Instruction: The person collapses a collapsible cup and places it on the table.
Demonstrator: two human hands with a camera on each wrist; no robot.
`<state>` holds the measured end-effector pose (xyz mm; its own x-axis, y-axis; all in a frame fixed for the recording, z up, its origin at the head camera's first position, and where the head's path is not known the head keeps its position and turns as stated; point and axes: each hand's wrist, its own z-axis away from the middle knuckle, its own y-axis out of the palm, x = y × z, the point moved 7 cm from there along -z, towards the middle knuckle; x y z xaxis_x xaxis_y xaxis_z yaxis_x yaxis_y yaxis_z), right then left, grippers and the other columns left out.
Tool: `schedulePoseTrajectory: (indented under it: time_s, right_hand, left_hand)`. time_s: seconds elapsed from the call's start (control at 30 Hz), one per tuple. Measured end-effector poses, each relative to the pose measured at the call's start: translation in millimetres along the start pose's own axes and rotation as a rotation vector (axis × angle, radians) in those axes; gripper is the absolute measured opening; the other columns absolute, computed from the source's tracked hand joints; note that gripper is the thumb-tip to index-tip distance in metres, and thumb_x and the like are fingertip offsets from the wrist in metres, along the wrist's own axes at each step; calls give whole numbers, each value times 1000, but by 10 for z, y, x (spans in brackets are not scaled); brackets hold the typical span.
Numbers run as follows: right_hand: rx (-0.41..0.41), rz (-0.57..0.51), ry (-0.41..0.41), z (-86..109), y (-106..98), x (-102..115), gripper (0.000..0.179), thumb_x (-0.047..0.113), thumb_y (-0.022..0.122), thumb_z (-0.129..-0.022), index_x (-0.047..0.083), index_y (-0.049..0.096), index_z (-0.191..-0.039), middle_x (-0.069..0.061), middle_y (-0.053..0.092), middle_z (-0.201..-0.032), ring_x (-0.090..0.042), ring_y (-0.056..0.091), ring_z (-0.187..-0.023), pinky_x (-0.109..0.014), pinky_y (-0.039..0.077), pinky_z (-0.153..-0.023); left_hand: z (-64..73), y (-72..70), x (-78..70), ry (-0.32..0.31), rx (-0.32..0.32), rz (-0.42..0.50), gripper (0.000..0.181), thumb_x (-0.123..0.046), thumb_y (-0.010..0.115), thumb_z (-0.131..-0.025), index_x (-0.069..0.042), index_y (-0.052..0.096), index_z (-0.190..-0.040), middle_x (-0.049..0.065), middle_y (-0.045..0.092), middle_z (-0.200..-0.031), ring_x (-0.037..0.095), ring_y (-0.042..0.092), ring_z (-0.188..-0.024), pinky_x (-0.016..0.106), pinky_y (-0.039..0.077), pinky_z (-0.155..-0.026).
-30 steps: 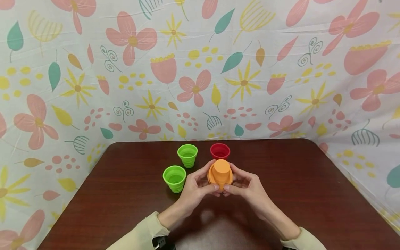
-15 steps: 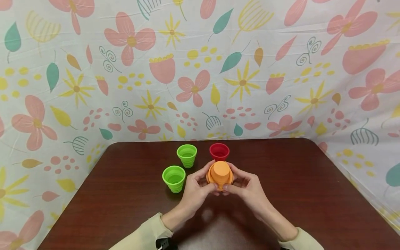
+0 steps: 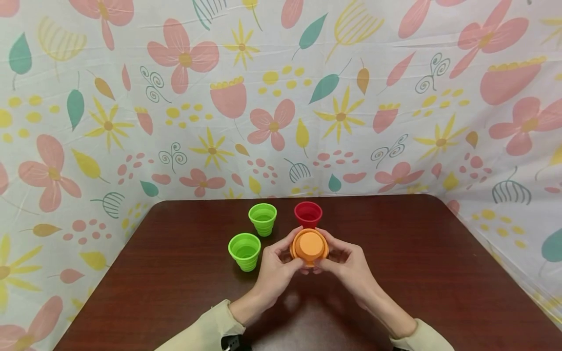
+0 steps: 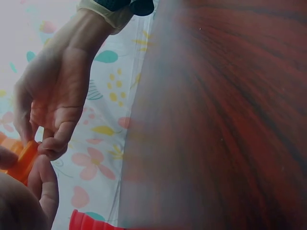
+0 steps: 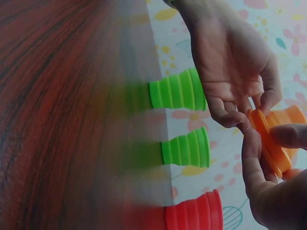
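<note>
An orange collapsible cup [image 3: 310, 244] is held above the table between both hands, its narrow base facing up toward the head camera. My left hand [image 3: 274, 265] grips its rim from the left, thumb on the near side. From the right, my right hand [image 3: 349, 263] grips the same rim, its thumb close to the other one. In the right wrist view the orange cup [image 5: 271, 139] is seen side-on, with a wide rim and a stepped narrower part. Fingers of both hands meet beneath it.
Two green ribbed cups, the nearer one [image 3: 244, 251] and the farther one [image 3: 263, 219], stand upright left of the hands. A red cup [image 3: 308, 213] stands just behind the orange one. The dark wooden table [image 3: 421, 273] ends at a floral cloth [image 3: 272, 97].
The orange cup has tipped so its base faces more toward the head camera, and less of its side shows. Both hands keep their grip; the green and red cups stay put.
</note>
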<state>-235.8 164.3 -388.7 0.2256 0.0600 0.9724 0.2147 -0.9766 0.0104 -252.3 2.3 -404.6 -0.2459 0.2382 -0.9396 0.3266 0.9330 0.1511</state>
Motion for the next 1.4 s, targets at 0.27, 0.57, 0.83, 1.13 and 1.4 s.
schedulePoseTrajectory:
  time_s: [0.27,0.57,0.83,1.13,1.4]
  right_hand:
    - [52,-13,19,-6,-30,-40,73,-4,79,-90,0,49,-156,-16,63,-144,-28,74,-99,-42,64,-83]
    - [121,-39,-20,-14,-51,-55,72,-6,78,-90,1,49,-156,-10,72,-127,-26,75,-94,-43,64,-83]
    - [148,-70,-3,-5,-77,-76,72,-7,76,-91,1,47,-157,-15,71,-126,-28,75,-96,-51,64,-81]
    - [187,-67,10,18,-84,-86,71,-6,74,-94,2,45,-159,-20,71,-115,-34,74,-88,-54,64,-76]
    - [199,-59,7,32,-122,-72,66,-4,71,-97,3,46,-158,-16,69,-111,-30,73,-84,-53,65,-68]
  left_hand:
    - [8,-15,-17,8,81,76,72,15,65,-88,-13,55,-154,14,65,-141,25,73,-94,40,66,-77]
    - [19,-29,-36,19,174,75,74,11,68,-93,-11,47,-160,15,58,-150,22,72,-97,39,65,-82]
    - [18,-37,-21,24,243,100,76,12,69,-93,-12,45,-161,18,56,-151,26,74,-106,47,63,-84]
    - [23,-27,-11,10,277,115,76,11,70,-95,-15,44,-162,16,58,-150,27,76,-102,48,63,-85]
    - [23,-55,-3,7,254,93,85,10,73,-93,-22,40,-164,16,56,-151,28,76,-101,48,64,-83]
